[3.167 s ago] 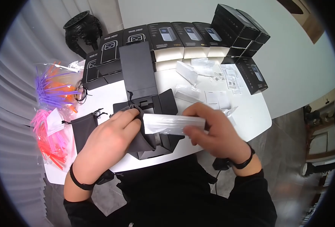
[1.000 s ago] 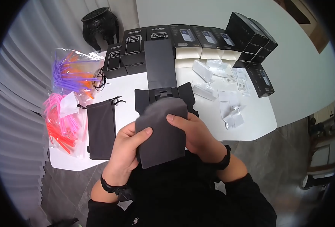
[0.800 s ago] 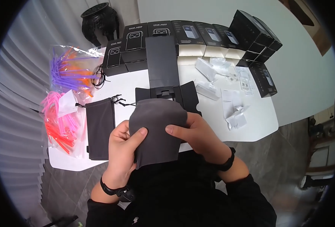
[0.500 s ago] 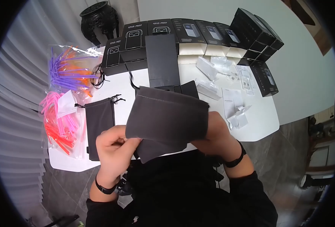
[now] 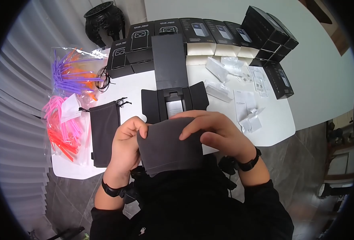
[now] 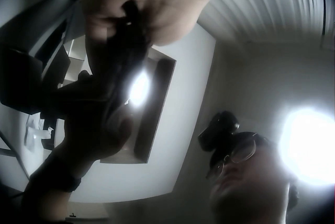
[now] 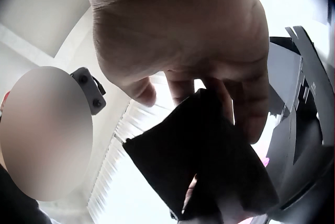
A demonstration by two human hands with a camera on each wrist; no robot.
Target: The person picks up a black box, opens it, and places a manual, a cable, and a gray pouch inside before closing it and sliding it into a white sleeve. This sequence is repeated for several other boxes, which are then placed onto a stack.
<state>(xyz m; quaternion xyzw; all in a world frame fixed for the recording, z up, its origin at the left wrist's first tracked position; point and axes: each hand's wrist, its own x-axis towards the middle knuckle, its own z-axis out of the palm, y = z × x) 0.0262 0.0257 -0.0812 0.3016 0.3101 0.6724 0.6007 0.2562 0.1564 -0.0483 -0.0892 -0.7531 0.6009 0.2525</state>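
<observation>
A dark grey cloth pouch is held in front of the body, at the table's near edge. The left hand grips its left side, thumb at the upper corner. Over its top right edge the right hand bends its fingers, one lying on the front face and the thumb apart from the cloth. The right wrist view shows the pouch dark below the right hand. Behind the pouch stands an opened black box, flaps spread, a white piece inside. The left wrist view is dim.
Another dark pouch lies left of the box. Bags of purple and orange sticks and pink and red ones lie farther left. Black boxes line the back; clear wrappers and papers lie right.
The pouch, spread wide across the box half a second ago, now sits lower and narrower, and the box interior shows. The right hand's fingers have come into view over the pouch's edge.
</observation>
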